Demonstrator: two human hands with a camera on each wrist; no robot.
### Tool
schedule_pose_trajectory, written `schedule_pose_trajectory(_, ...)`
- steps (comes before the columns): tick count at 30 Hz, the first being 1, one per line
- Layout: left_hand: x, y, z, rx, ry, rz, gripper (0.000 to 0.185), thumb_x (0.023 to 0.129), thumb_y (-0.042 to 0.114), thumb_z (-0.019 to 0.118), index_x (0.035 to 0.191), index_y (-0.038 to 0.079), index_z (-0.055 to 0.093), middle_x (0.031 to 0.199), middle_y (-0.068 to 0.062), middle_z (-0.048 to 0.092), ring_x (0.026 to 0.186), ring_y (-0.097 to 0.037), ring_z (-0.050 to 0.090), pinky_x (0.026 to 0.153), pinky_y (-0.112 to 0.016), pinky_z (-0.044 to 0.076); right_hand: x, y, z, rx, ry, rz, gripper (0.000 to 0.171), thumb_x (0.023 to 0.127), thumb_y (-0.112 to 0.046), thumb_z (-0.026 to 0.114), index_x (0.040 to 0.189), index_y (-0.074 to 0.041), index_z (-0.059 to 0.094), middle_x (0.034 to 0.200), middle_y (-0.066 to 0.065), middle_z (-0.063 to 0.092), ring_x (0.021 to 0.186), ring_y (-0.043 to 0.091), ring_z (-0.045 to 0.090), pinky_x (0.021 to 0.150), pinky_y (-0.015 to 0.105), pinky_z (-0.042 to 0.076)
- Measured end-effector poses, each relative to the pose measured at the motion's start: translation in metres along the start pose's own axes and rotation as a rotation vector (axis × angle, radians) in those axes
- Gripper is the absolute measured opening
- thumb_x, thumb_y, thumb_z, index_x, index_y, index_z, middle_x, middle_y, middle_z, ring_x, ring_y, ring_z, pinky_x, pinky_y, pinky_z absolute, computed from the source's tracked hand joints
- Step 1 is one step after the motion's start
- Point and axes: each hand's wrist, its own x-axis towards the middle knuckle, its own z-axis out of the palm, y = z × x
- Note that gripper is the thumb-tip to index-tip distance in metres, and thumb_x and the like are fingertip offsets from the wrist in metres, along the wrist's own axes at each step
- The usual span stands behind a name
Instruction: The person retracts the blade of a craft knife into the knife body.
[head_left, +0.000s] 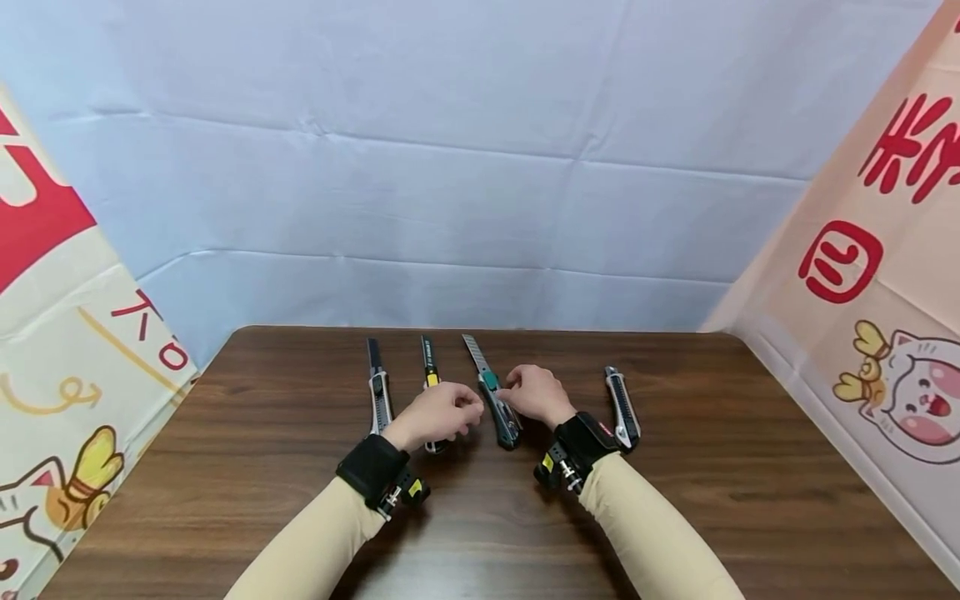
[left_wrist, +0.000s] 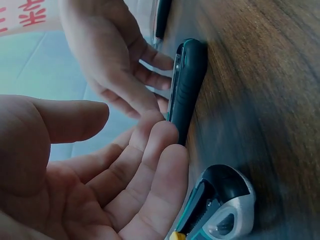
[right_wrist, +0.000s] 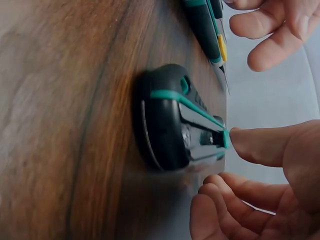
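Note:
A dark utility knife [head_left: 504,419] with a green slider lies on the table, its segmented blade extended toward the far edge. My right hand [head_left: 536,392] is just right of it; in the right wrist view the thumb [right_wrist: 260,145] reaches the green slider [right_wrist: 226,139] and the other fingers curl loosely beside the handle. My left hand [head_left: 437,412] hovers over a second utility knife [head_left: 429,357] with a yellow slider, partly hiding it. In the left wrist view its fingers are relaxed, palm showing, fingertips near the green-slider knife's handle [left_wrist: 191,85].
A silver-and-black utility knife [head_left: 380,393] lies at the left, partly behind the left hand. Another silver-and-black one [head_left: 622,408] lies right of the right wrist. The brown wooden table [head_left: 720,475] ends at a pale cloth backdrop [head_left: 480,200], with printed cloths on both sides.

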Motion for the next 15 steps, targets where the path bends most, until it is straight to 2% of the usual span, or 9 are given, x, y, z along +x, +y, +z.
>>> schedule_pose_trajectory(8,-0.001,-0.001,0.002,0.007,-0.024,-0.011,0.027,0.102,0.02,0.051,0.114,0.001,0.066,0.099,-0.015,0.069,0.083,-0.029,0.065,0.062,-0.026,0.052,0.009,-0.004,0.009,-0.034,-0.005,0.035,0.039,0.092,-0.033,0.067,0.119,-0.004,0.064,0.113,0.014,0.067,0.086,0.024,0.062,0.079,0.04,0.053)
schedule_pose_trajectory(15,-0.002,0.0,0.005,-0.004,-0.042,0.006,0.028,0.101,0.021,0.052,0.116,0.0,0.065,0.1,-0.017,0.069,0.082,-0.028,0.065,0.063,-0.027,0.052,0.014,-0.01,0.015,-0.069,0.008,0.066,0.039,0.089,-0.037,0.07,0.109,-0.005,0.065,0.1,0.01,0.067,0.076,0.023,0.06,0.065,0.033,0.049)
